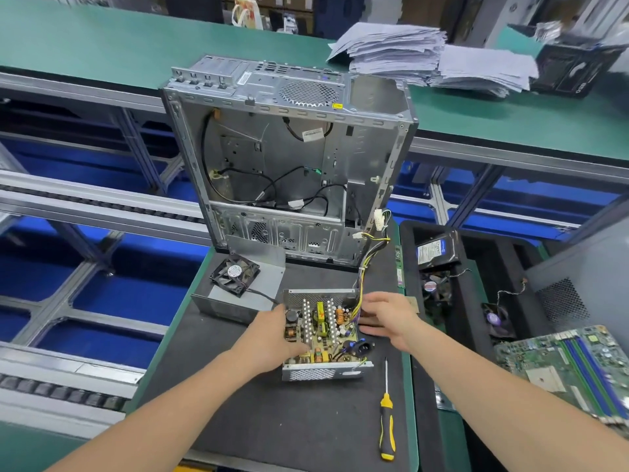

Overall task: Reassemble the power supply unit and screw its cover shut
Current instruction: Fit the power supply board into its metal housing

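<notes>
A screwdriver [387, 417] lies nearest on the dark mat [272, 420]. Beyond it sits the open power supply unit [323, 335], the left hand [272, 332] curled over its left edge, the right hand [388, 318] straight-fingered against its right side. Its cover [245, 294] lies behind-left, before the computer case [272, 148].

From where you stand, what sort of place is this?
Probably a computer repair or teardown line: an emptied desktop case stands open, a power supply lies uncovered in front of it, and a bare motherboard sits at the right.
</notes>
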A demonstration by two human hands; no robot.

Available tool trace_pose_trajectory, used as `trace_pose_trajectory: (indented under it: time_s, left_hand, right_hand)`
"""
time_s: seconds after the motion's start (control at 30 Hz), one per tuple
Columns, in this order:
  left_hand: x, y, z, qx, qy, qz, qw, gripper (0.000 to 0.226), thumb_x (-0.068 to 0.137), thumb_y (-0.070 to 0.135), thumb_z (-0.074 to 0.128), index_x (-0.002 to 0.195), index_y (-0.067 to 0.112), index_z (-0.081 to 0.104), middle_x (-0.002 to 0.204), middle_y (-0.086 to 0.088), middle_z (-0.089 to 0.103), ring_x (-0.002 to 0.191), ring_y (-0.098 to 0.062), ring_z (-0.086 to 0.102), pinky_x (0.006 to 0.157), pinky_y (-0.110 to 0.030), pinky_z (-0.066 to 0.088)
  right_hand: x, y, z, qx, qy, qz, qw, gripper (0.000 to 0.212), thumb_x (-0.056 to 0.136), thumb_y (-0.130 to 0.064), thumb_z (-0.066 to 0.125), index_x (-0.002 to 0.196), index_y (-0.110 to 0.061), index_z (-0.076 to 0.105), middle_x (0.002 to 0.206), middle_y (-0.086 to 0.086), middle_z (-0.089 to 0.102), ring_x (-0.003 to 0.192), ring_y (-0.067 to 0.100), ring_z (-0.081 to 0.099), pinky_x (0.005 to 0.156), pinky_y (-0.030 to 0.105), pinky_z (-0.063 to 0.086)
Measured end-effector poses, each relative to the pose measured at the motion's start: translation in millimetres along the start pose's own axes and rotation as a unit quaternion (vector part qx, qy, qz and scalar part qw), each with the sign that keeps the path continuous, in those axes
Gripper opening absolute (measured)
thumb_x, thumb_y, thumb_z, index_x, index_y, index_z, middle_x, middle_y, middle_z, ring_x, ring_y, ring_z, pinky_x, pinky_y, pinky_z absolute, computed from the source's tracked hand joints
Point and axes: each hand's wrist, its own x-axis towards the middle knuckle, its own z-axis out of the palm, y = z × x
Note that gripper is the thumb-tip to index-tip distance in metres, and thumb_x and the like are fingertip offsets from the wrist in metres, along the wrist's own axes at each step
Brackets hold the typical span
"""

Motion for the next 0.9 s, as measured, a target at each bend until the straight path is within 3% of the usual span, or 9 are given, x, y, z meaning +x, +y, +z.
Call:
trace_pose_trajectory:
  time_s: [0.17,0.3,0.43,0.53,0.6,0.67,0.73,0.83,0.9]
  left_hand:
    - [-3,-2,11,-0.016,0.003,-0.019,1.000,0.066,0.082,0.052,0.081,0.130,0.016,0.051,0.115,-0.001,0.067,0.096,-0.015,0.061,0.077,-0.026,0.047]
    - [-2,-5,13,-0.082,0.034,-0.046,0.995,0.081,0.072,0.042,0.093,0.138,0.015,0.055,0.125,-0.007,0.069,0.113,-0.026,0.067,0.095,-0.034,0.054]
    - [-4,-4,15,-0.107,0.089,-0.045,0.989,0.092,0.058,0.047,0.098,0.139,0.018,0.062,0.121,-0.004,0.073,0.116,-0.023,0.067,0.094,-0.034,0.055]
    - [-7,-4,17,-0.075,0.107,-0.046,0.990,0.108,0.059,0.062,0.091,0.151,0.024,0.050,0.127,-0.005,0.072,0.119,-0.021,0.066,0.094,-0.032,0.052]
    - [-10,-8,18,-0.089,0.104,-0.034,0.990,0.097,0.061,0.065,0.087,0.146,0.030,0.056,0.119,0.002,0.075,0.109,-0.012,0.070,0.093,-0.027,0.054]
    - [-15,-15,19,-0.140,0.070,-0.021,0.987,0.080,0.063,0.054,0.092,0.134,0.030,0.065,0.117,0.015,0.074,0.098,0.005,0.068,0.090,-0.019,0.056]
    - [-17,-25,21,-0.171,0.030,-0.012,0.985,0.077,0.067,0.032,0.096,0.136,0.024,0.062,0.123,0.023,0.065,0.108,0.007,0.064,0.087,-0.007,0.052]
    - [-19,-36,22,-0.205,0.001,0.004,0.979,0.080,0.076,0.008,0.090,0.147,0.011,0.054,0.139,0.007,0.063,0.134,-0.010,0.056,0.100,-0.024,0.055]
    - [-19,-37,22,-0.194,0.000,0.032,0.980,0.075,0.079,0.012,0.088,0.147,0.016,0.055,0.138,0.009,0.065,0.132,-0.006,0.057,0.098,-0.025,0.056]
  right_hand:
    - [-4,-2,9,0.020,-0.024,-0.071,0.997,0.016,0.093,-0.001,0.070,0.106,-0.001,0.079,0.099,0.016,0.080,0.083,0.023,0.077,0.075,0.034,0.063]
    - [-2,2,11,-0.018,-0.048,-0.115,0.992,0.016,0.102,-0.006,0.064,0.110,-0.007,0.077,0.100,0.003,0.080,0.080,0.009,0.073,0.073,0.025,0.062]
    - [3,4,15,0.004,-0.014,-0.102,0.995,0.022,0.098,-0.005,0.070,0.119,-0.007,0.074,0.109,0.008,0.077,0.091,0.018,0.071,0.087,0.036,0.063]
    - [2,3,19,0.034,0.062,-0.088,0.994,0.024,0.088,-0.011,0.084,0.105,-0.004,0.070,0.102,0.015,0.072,0.089,0.025,0.072,0.086,0.043,0.064]
    - [-4,-1,21,-0.040,0.106,-0.110,0.987,0.029,0.086,-0.021,0.086,0.092,-0.007,0.062,0.092,0.012,0.069,0.082,0.024,0.073,0.079,0.044,0.065]
    - [-14,-5,20,-0.250,0.157,-0.201,0.934,0.029,0.088,-0.033,0.081,0.074,-0.015,0.062,0.074,0.001,0.069,0.075,0.020,0.070,0.070,0.036,0.056]
    - [-28,-10,18,-0.388,0.150,-0.323,0.850,0.030,0.087,-0.035,0.074,0.064,-0.022,0.061,0.063,-0.006,0.065,0.069,0.013,0.063,0.064,0.034,0.048]
    - [-49,-21,23,-0.522,-0.018,-0.441,0.730,0.010,0.092,-0.035,0.067,0.088,-0.026,0.068,0.085,-0.012,0.066,0.083,0.011,0.063,0.076,0.040,0.055]
    - [-55,-30,33,-0.607,-0.096,-0.477,0.629,0.027,0.095,-0.041,0.063,0.118,-0.026,0.067,0.110,-0.009,0.067,0.105,0.015,0.063,0.085,0.041,0.056]
